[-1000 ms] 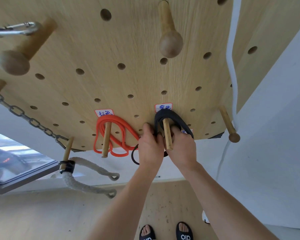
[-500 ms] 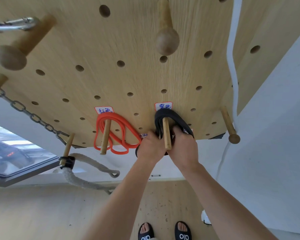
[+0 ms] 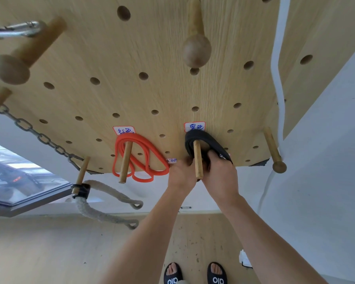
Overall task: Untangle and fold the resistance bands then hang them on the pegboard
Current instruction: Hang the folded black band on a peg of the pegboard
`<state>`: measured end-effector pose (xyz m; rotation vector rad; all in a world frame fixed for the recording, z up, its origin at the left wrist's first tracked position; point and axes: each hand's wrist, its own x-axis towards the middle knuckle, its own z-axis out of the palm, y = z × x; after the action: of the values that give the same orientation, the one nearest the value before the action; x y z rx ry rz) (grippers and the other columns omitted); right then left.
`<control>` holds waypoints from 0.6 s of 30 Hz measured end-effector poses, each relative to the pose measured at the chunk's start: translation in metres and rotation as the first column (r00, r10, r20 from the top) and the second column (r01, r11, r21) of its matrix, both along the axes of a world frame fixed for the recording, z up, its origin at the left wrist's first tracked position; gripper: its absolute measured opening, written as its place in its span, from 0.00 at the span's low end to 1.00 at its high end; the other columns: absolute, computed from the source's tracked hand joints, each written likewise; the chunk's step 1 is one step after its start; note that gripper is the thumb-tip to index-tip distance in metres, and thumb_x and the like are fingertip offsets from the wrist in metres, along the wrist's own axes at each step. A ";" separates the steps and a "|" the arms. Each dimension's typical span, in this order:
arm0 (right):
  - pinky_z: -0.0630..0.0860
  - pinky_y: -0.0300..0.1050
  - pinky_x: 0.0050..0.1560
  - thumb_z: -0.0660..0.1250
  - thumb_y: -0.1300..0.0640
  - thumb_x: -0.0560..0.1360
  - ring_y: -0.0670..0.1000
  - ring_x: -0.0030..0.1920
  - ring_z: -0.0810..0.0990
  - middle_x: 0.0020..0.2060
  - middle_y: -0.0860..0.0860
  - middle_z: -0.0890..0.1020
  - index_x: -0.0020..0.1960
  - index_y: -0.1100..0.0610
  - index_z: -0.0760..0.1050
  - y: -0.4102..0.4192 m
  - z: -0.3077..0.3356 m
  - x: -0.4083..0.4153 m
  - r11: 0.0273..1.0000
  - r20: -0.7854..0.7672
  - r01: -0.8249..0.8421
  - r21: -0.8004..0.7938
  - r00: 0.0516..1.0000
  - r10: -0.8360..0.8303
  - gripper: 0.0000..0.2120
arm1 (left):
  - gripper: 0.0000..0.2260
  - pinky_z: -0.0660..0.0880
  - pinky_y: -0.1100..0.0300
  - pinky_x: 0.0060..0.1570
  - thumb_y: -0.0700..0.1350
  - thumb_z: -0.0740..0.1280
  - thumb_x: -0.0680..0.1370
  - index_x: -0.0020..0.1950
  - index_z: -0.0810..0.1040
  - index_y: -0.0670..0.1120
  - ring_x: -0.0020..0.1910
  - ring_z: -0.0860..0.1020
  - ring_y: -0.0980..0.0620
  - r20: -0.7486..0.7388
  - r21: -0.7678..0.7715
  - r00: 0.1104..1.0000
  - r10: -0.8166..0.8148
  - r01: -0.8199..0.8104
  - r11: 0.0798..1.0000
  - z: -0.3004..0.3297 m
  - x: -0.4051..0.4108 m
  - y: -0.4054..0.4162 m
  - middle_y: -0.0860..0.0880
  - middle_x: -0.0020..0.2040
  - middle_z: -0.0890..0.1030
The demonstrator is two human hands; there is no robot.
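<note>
Both hands grip the black band (image 3: 195, 138) looped on its peg (image 3: 198, 158) at 12 o'clock: left hand (image 3: 181, 173), right hand (image 3: 219, 173) curled. Risk: folds slipping off the peg on release.

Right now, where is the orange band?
In the head view, the orange band hangs looped over a wooden peg on the pegboard, left of the hands.

Two resistance bands, one orange band (image 3: 138, 158) and one black band (image 3: 201, 138).
</note>
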<state>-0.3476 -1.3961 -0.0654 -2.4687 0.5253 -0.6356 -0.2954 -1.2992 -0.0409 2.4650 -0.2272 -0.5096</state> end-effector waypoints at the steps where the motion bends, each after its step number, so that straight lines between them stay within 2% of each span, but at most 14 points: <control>1: 0.65 0.40 0.33 0.73 0.64 0.71 0.62 0.33 0.77 0.31 0.57 0.79 0.41 0.60 0.75 -0.001 -0.001 0.000 1.000 0.001 0.006 0.005 1.000 -0.006 0.07 | 0.07 0.72 0.60 0.40 0.43 0.60 0.84 0.48 0.75 0.46 0.45 0.76 0.46 -0.015 -0.031 1.000 0.019 -0.020 0.999 0.000 -0.001 0.003 0.47 0.45 0.80; 3: 0.58 0.36 0.29 0.73 0.63 0.72 0.56 0.28 0.69 0.29 0.55 0.77 0.39 0.59 0.74 -0.002 -0.003 0.001 1.000 0.014 0.020 0.003 1.000 -0.020 0.08 | 0.11 0.72 0.56 0.40 0.46 0.60 0.83 0.44 0.75 0.43 0.43 0.76 0.42 -0.045 -0.033 0.998 0.051 -0.053 0.998 -0.004 -0.003 0.010 0.47 0.40 0.79; 5: 0.60 0.37 0.30 0.72 0.64 0.71 0.53 0.29 0.65 0.28 0.54 0.76 0.39 0.59 0.74 -0.001 -0.004 0.002 1.000 0.020 0.028 0.012 0.999 -0.028 0.07 | 0.14 0.76 0.51 0.47 0.48 0.59 0.83 0.47 0.77 0.39 0.45 0.77 0.38 -0.077 0.008 0.993 0.084 -0.084 0.996 -0.005 -0.003 0.016 0.42 0.43 0.80; 8: 0.68 0.42 0.30 0.71 0.64 0.71 0.55 0.27 0.69 0.27 0.55 0.76 0.40 0.60 0.74 0.005 -0.006 0.005 0.999 0.008 0.010 0.041 1.000 -0.010 0.06 | 0.18 0.78 0.50 0.46 0.53 0.59 0.83 0.44 0.76 0.41 0.41 0.77 0.39 0.021 0.093 0.997 0.077 -0.079 0.993 -0.005 0.001 0.020 0.43 0.41 0.79; 11: 0.72 0.45 0.30 0.70 0.64 0.72 0.59 0.28 0.76 0.29 0.56 0.78 0.42 0.61 0.75 0.007 -0.007 0.006 0.999 -0.001 -0.008 0.047 1.000 0.008 0.03 | 0.20 0.80 0.51 0.44 0.58 0.59 0.84 0.44 0.75 0.42 0.40 0.78 0.41 0.156 0.304 0.986 -0.061 0.011 0.953 -0.001 0.006 0.023 0.44 0.40 0.78; 15: 0.76 0.49 0.30 0.67 0.65 0.73 0.60 0.29 0.77 0.29 0.57 0.78 0.43 0.62 0.76 0.006 -0.007 0.005 0.999 0.009 -0.011 0.036 1.000 0.011 0.01 | 0.21 0.76 0.53 0.39 0.60 0.58 0.84 0.53 0.75 0.43 0.44 0.82 0.41 0.233 0.428 0.962 -0.139 0.027 0.903 -0.001 0.009 0.028 0.46 0.41 0.77; 18: 0.77 0.50 0.34 0.67 0.65 0.73 0.61 0.30 0.78 0.30 0.57 0.79 0.43 0.61 0.76 0.008 -0.008 0.005 0.999 0.018 -0.003 0.036 1.000 0.003 0.01 | 0.20 0.75 0.55 0.37 0.55 0.59 0.84 0.62 0.73 0.39 0.45 0.83 0.42 0.232 0.435 0.956 -0.182 0.065 0.898 -0.004 0.001 0.026 0.45 0.44 0.80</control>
<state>-0.3424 -1.3879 -0.0735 -2.4278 0.5215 -0.6407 -0.2947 -1.2732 -0.0453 2.9638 -0.4257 -0.2957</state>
